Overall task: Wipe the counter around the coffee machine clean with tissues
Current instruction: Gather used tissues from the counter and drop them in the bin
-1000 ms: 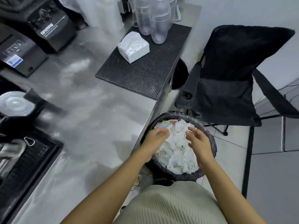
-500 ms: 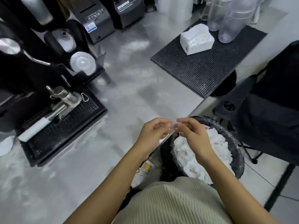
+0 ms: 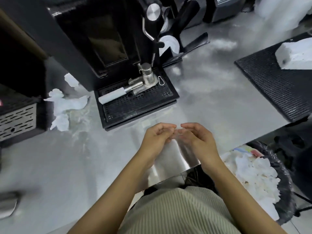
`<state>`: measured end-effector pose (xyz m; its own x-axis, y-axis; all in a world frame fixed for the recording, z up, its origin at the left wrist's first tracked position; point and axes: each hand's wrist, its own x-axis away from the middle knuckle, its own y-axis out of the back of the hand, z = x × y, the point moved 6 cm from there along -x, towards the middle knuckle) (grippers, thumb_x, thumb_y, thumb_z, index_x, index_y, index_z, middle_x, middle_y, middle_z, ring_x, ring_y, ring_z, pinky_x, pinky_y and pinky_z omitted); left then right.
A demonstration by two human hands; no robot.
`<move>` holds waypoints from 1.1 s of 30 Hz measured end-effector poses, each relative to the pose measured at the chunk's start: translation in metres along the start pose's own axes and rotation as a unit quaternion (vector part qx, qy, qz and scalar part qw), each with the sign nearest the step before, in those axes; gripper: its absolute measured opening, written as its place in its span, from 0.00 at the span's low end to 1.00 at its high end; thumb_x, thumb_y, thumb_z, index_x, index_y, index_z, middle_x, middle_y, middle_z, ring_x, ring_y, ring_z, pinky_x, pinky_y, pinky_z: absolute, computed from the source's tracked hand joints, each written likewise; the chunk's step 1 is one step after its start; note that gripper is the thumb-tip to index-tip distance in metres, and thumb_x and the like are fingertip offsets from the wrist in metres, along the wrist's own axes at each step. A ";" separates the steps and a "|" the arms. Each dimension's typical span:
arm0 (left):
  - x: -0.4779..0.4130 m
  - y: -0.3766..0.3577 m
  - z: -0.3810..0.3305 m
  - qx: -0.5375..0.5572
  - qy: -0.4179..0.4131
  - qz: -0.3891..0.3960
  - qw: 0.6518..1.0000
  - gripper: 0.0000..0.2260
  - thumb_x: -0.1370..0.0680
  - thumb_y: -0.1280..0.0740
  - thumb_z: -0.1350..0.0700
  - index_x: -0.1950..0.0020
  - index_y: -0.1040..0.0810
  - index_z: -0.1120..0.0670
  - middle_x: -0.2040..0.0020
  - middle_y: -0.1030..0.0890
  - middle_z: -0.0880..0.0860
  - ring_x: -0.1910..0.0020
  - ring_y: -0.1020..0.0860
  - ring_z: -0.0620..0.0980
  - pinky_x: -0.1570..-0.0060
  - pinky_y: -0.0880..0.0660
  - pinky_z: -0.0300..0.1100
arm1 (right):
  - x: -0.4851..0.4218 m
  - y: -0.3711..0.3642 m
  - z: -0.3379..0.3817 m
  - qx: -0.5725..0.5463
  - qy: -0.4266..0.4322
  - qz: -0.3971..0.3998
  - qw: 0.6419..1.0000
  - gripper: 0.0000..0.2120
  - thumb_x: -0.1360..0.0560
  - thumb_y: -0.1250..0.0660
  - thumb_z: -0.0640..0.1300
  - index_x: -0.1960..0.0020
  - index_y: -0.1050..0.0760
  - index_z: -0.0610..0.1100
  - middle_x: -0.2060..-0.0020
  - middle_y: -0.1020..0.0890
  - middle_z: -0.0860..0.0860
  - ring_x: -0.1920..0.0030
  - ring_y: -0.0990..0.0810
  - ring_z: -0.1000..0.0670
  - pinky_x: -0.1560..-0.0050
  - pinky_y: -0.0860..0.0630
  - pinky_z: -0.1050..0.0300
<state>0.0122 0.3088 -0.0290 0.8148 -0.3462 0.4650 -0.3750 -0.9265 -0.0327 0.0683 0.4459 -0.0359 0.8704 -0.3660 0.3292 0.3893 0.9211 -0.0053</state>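
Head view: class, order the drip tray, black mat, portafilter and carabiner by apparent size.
1. Drip tray and black mat: too alike to rank; the frame edge cuts the mat.
2. Portafilter.
3. Carabiner.

A café bar: coffee machine (image 3: 94,39), steel counter (image 3: 211,102), rubber bar mat (image 3: 276,92).

Crumpled tissues (image 3: 67,105) left of coffee machine (image 3: 101,39); bin (image 3: 285,179) right, beside counter (image 3: 211,107) edge.
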 end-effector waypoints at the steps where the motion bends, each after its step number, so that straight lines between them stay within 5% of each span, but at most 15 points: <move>1: 0.004 0.013 0.001 0.004 0.000 -0.010 1.000 0.07 0.21 0.36 0.61 0.46 0.19 0.58 0.54 0.15 0.53 0.55 0.18 0.45 0.51 0.24 0.38 | 0.001 -0.013 0.001 0.004 0.002 0.011 1.000 0.07 0.23 0.32 0.40 0.50 0.20 0.50 0.54 0.15 0.47 0.50 0.16 0.47 0.41 0.22 0.45; 7: 0.021 0.081 0.011 0.043 0.002 -0.074 0.996 0.07 0.21 0.35 0.61 0.47 0.18 0.59 0.53 0.16 0.59 0.56 0.20 0.50 0.53 0.24 0.41 | 0.002 -0.083 -0.004 -0.001 0.001 0.068 0.998 0.10 0.24 0.33 0.36 0.51 0.19 0.50 0.54 0.15 0.47 0.49 0.16 0.45 0.42 0.22 0.46; 14: 0.041 0.183 0.007 0.061 -0.025 -0.188 0.980 0.06 0.22 0.34 0.63 0.50 0.18 0.60 0.55 0.16 0.55 0.58 0.20 0.45 0.57 0.25 0.32 | 0.001 -0.179 -0.005 0.021 0.008 0.137 0.990 0.11 0.23 0.33 0.34 0.51 0.19 0.50 0.55 0.15 0.47 0.51 0.17 0.43 0.48 0.22 0.52; 18: 0.030 0.261 -0.003 -0.051 -0.054 -0.299 0.951 0.05 0.23 0.34 0.60 0.54 0.18 0.54 0.55 0.17 0.48 0.58 0.20 0.42 0.58 0.25 0.34 | 0.005 -0.219 -0.003 0.030 0.009 0.140 0.990 0.08 0.23 0.33 0.34 0.49 0.20 0.45 0.59 0.15 0.50 0.56 0.18 0.51 0.53 0.22 0.60; 21: 0.014 0.316 -0.015 -0.205 -0.104 -0.386 0.893 0.06 0.23 0.35 0.61 0.55 0.21 0.52 0.53 0.22 0.48 0.53 0.24 0.35 0.52 0.30 0.28 | 0.010 -0.238 -0.003 0.032 0.004 0.144 0.989 0.08 0.23 0.33 0.36 0.49 0.20 0.47 0.58 0.15 0.49 0.55 0.17 0.49 0.52 0.22 0.57; 25: -0.020 0.359 -0.010 -0.380 -0.077 -0.418 0.822 0.07 0.24 0.34 0.56 0.47 0.22 0.52 0.39 0.26 0.51 0.40 0.31 0.54 0.41 0.37 0.47 | 0.012 -0.253 -0.011 0.096 0.019 0.119 0.988 0.09 0.23 0.32 0.39 0.50 0.19 0.53 0.56 0.17 0.51 0.58 0.20 0.51 0.56 0.24 0.57; 29: -0.040 0.372 0.003 -0.454 -0.041 -0.386 0.802 0.11 0.23 0.34 0.51 0.44 0.23 0.53 0.40 0.26 0.54 0.42 0.30 0.57 0.44 0.34 0.49 | 0.008 -0.274 -0.004 0.165 0.091 0.100 0.977 0.13 0.23 0.33 0.36 0.47 0.22 0.53 0.46 0.22 0.55 0.50 0.21 0.55 0.51 0.23 0.59; 33: -0.040 0.373 0.010 -0.414 -0.097 -0.377 0.823 0.08 0.23 0.34 0.57 0.46 0.23 0.58 0.44 0.25 0.57 0.47 0.28 0.58 0.44 0.30 0.49 | -0.011 -0.320 0.023 0.291 0.234 0.132 0.918 0.18 0.22 0.36 0.38 0.34 0.29 0.51 0.38 0.32 0.58 0.38 0.28 0.54 0.38 0.31 0.64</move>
<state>-0.1558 -0.0245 -0.0689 0.9790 0.1891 -0.0757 0.1621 -0.4981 0.8519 -0.0722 0.1584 -0.0161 0.9985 -0.0103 -0.0544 0.0373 0.8512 0.5235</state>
